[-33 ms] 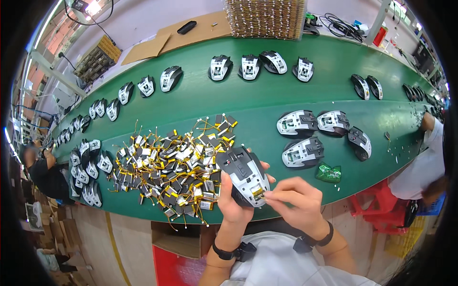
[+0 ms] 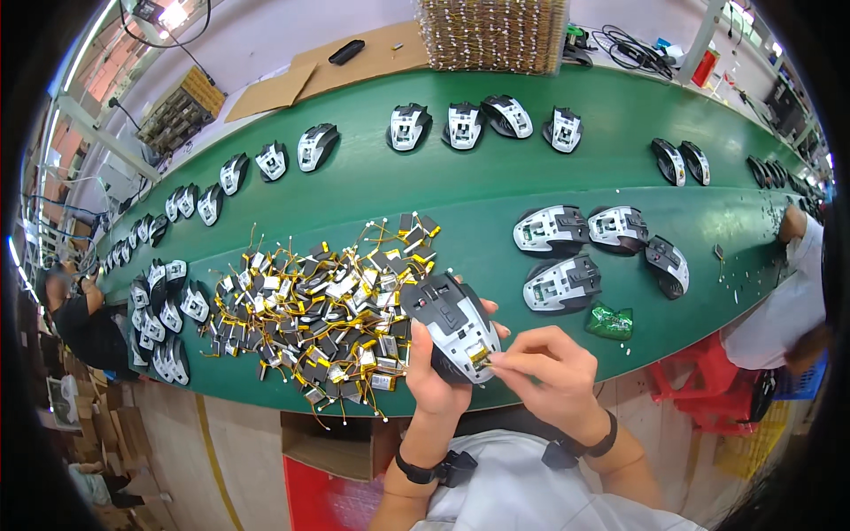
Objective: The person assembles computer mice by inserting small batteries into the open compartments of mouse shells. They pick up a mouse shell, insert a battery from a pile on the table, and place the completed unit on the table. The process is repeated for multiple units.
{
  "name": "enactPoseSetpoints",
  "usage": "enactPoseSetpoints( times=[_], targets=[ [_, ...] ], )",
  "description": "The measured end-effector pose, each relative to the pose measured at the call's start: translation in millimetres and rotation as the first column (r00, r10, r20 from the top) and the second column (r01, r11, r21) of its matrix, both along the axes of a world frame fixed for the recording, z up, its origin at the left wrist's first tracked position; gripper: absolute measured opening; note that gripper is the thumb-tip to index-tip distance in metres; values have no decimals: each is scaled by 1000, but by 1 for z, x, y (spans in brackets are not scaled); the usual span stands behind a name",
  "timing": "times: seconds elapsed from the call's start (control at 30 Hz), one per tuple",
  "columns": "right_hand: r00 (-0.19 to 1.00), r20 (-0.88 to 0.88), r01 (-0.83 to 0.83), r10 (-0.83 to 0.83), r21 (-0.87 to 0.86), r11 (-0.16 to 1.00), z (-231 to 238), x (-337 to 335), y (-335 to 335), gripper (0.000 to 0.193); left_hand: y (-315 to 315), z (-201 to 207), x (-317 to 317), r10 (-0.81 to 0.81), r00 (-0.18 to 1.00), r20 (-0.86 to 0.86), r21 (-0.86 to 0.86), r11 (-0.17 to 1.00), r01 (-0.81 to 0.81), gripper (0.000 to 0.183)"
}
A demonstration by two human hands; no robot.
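My left hand (image 2: 434, 385) is wrapped round a black and silver-grey computer mouse (image 2: 460, 327), tilted with its opened side facing me. In the opening near its lower end, a small yellow-edged piece (image 2: 479, 359) shows. My right hand (image 2: 553, 372) is closed in a pinch right at that opening; its fingertips hide whatever is between them. Just left of the mouse lies a big heap of small battery packs (image 2: 323, 301), silver and dark with yellow tape and thin wires. To the right, several similar mice (image 2: 562, 283) lie on the green table (image 2: 460, 199).
A small green packet (image 2: 610, 321) lies right of my hands. More mice (image 2: 409, 126) stand along the far strip, others (image 2: 171, 361) cluster at left. A box of wired parts (image 2: 491, 35) stands at the back. Co-workers sit at left (image 2: 84, 319) and right (image 2: 779, 301).
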State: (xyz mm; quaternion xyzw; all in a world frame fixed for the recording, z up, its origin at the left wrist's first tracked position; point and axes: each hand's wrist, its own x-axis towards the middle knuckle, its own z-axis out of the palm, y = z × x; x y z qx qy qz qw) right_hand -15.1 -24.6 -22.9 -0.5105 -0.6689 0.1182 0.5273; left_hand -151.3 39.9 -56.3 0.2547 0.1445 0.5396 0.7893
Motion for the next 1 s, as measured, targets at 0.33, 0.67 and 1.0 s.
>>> enactPoseSetpoints(
  times=[0.33,0.67,1.0],
  targets=[
    [886,425,164,-186,89,982,-16,-36,-10,47,-6,4,5,212,977,32,-211,957,-201,55],
    [911,377,113,-169,167,980,-20,-12,-6,52,-12,11,13,184,982,-42,-154,970,-188,59],
    [998,-37,-44,45,31,999,2,11,-3,41,4,11,2,33,995,90,-39,999,-30,68]
  ],
)
